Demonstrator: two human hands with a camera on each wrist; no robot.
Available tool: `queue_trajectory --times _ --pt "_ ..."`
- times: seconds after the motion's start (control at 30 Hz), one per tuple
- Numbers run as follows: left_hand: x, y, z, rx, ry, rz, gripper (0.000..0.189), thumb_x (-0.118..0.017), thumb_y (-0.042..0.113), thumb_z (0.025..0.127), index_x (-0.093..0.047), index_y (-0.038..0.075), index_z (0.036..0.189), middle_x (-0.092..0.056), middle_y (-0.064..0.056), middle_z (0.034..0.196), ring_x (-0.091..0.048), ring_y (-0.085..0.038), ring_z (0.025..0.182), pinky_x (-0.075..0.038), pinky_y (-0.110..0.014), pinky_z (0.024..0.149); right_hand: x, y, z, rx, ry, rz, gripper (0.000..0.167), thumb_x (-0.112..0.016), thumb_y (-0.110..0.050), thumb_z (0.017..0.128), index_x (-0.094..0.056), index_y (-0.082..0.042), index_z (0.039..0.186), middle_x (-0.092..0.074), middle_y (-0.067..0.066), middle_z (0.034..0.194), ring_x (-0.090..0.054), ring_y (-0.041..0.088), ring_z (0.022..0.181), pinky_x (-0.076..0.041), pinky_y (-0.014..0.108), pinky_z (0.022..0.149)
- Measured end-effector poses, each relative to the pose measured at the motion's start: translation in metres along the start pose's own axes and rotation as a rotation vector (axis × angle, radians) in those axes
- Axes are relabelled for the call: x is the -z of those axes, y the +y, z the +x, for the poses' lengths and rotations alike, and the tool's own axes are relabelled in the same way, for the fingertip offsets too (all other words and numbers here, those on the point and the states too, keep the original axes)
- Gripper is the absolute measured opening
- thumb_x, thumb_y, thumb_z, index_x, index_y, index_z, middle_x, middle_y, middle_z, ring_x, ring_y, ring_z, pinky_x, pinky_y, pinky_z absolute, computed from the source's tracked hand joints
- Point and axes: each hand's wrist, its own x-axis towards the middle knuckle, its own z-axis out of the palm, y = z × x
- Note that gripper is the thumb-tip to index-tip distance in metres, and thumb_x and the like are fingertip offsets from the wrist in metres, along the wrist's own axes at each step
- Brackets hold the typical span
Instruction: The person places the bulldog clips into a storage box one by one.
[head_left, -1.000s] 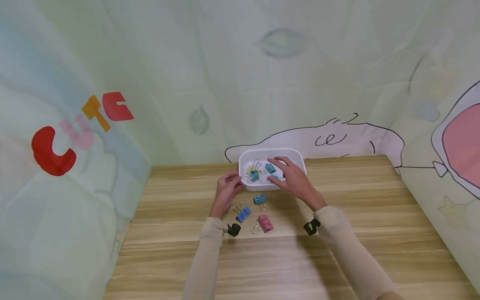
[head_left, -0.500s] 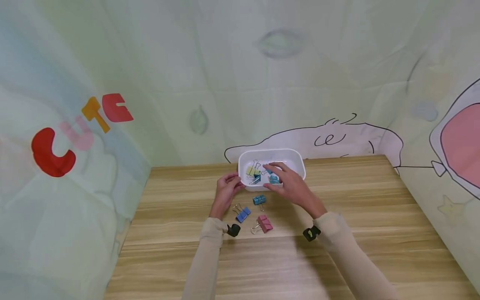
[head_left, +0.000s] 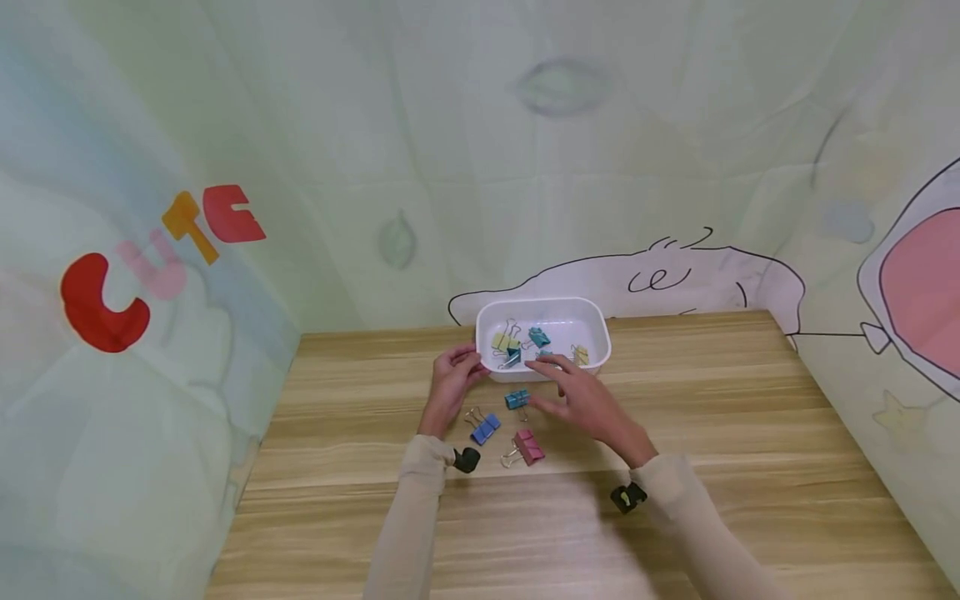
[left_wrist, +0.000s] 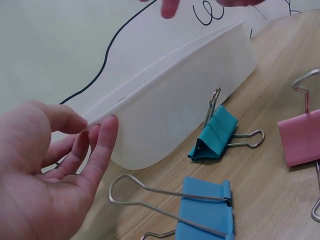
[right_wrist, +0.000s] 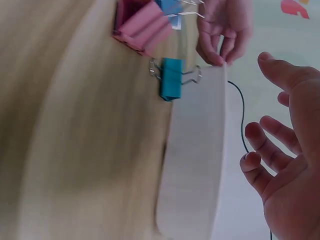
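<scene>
My left hand (head_left: 453, 379) pinches the rim of a white plastic tub (head_left: 572, 327) at its left end, thumb on top and fingers below, as the left wrist view shows. My right hand (head_left: 588, 404) hovers over the tub's front edge, holding nothing, its fingers spread and bent. Its thumb comes close to a teal binder clip (head_left: 517, 400) on the table in front of the tub. A blue binder clip (head_left: 485, 428) and a pink binder clip (head_left: 529, 447) lie nearer to me. Inside the tub are teal clips (head_left: 538, 337) and yellow clips (head_left: 504, 342), partly covered by my right fingers.
The wooden table (head_left: 360, 517) carries everything. Behind the tub hangs a printed curtain (head_left: 480, 167), close to the table's back edge. Black wrist cameras sit at both cuffs, the left camera (head_left: 467, 460) beside the blue clip.
My right hand has come out of the tub toward me, with nothing in it, and now hangs over the front rim. Clips inside have shifted slightly. My left hand stays on the rim.
</scene>
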Motion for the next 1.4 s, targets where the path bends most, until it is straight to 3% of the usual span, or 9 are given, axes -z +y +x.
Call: queue_trajectory --times 0.27,0.4,0.6,0.73,1.07,1.4 --pt "0.001 0.000 0.001 0.006 0.008 0.011 0.037 -0.056 -0.004 0.104 -0.048 -0.016 0.139 -0.052 -0.035 0.132 -0.067 -0.029 0.099 -0.064 -0.029 0.086 -0.016 0.001 -0.022 0.044 -0.051 -0.008 0.062 -0.084 -0.031 0.090 -0.061 -0.010 0.144 -0.061 0.010 0.140 -0.065 0.024 0.090 -0.061 0.037 0.081" --pt "0.000 0.000 0.001 0.006 0.002 0.015 0.037 -0.055 -0.003 0.104 -0.049 -0.016 0.139 -0.051 -0.034 0.131 -0.066 -0.031 0.102 -0.064 -0.030 0.088 -0.022 0.002 -0.032 0.042 -0.077 -0.025 0.061 -0.083 -0.032 0.091 -0.062 -0.012 0.144 -0.063 0.009 0.138 -0.062 0.020 0.097 -0.061 0.040 0.088" --pt "-0.001 0.001 0.000 0.010 0.001 0.016 0.038 -0.055 -0.002 0.105 -0.049 -0.014 0.140 -0.051 -0.034 0.133 -0.063 -0.034 0.107 -0.064 -0.029 0.088 -0.035 0.001 -0.047 0.039 -0.124 0.000 0.058 -0.082 -0.036 0.091 -0.064 -0.012 0.141 -0.064 0.009 0.137 -0.063 0.027 0.120 -0.057 0.048 0.103" --pt "-0.001 0.001 0.000 0.008 0.003 0.013 0.037 -0.055 -0.003 0.104 -0.048 -0.015 0.139 -0.051 -0.034 0.131 -0.065 -0.033 0.104 -0.064 -0.030 0.089 -0.045 0.000 -0.055 0.026 -0.154 -0.008 0.061 -0.081 -0.044 0.090 -0.065 -0.014 0.140 -0.064 0.007 0.137 -0.063 0.026 0.121 -0.056 0.047 0.104" --pt "0.000 -0.001 0.000 0.004 0.009 0.006 0.036 -0.056 -0.003 0.104 -0.049 -0.016 0.137 -0.053 -0.032 0.128 -0.066 -0.029 0.099 -0.064 -0.030 0.088 -0.060 0.001 -0.062 0.025 -0.138 -0.068 0.059 -0.081 -0.047 0.089 -0.067 -0.016 0.138 -0.067 0.004 0.130 -0.066 0.018 0.108 -0.063 0.037 0.088" --pt "0.000 -0.001 0.001 0.008 0.012 0.004 0.036 -0.056 -0.004 0.104 -0.050 -0.015 0.137 -0.052 -0.032 0.129 -0.066 -0.026 0.098 -0.063 -0.032 0.091 -0.065 -0.004 -0.064 0.038 -0.064 -0.097 0.046 -0.080 -0.028 0.092 -0.070 -0.009 0.133 -0.071 0.010 0.127 -0.069 0.028 0.114 -0.062 0.045 0.094"
